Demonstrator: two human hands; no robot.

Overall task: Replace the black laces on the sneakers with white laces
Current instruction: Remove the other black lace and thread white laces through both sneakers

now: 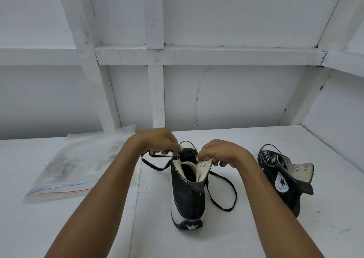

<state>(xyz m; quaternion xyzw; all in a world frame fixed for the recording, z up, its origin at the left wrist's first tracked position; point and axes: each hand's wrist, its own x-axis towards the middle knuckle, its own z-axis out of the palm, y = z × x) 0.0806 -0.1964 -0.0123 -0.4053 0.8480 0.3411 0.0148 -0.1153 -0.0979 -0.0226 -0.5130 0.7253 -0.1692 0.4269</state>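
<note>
Fingers [166, 151] of the left hand [159, 140] were curled and pinched together on a strand of the black lace [224, 190], just left of the tongue. Fingers [205, 155] of the right hand [224, 152] were drawn together at the top of the right eyelet flap, apparently pinching it; whether lace also lay between them could not be told.

The near sneaker [187, 194], a black canvas high-top, stood upright on its sole at mid-table with its heel toward the viewer. Its upper eyelets were already free and its flaps spread; slack lace trailed in loops onto the table [256, 228] on both sides. The step in hand was judged to be unlacing, early in the task.

To do it well, steady the flap with one hand; draw the lace out one crossing at a time, straight along the line of the eyelet; feed slack from the opposite side so that the tip does not snag.

The second sneaker [279, 181] lay tilted on its side, well apart to the right, with its star patch upward and a black lace in its lower eyelets. A clear zip bag [74, 165] lay flat to the left; its contents were too blurred to name, and no white lace was seen elsewhere. Behind stood a white framed wall [236, 92].
</note>
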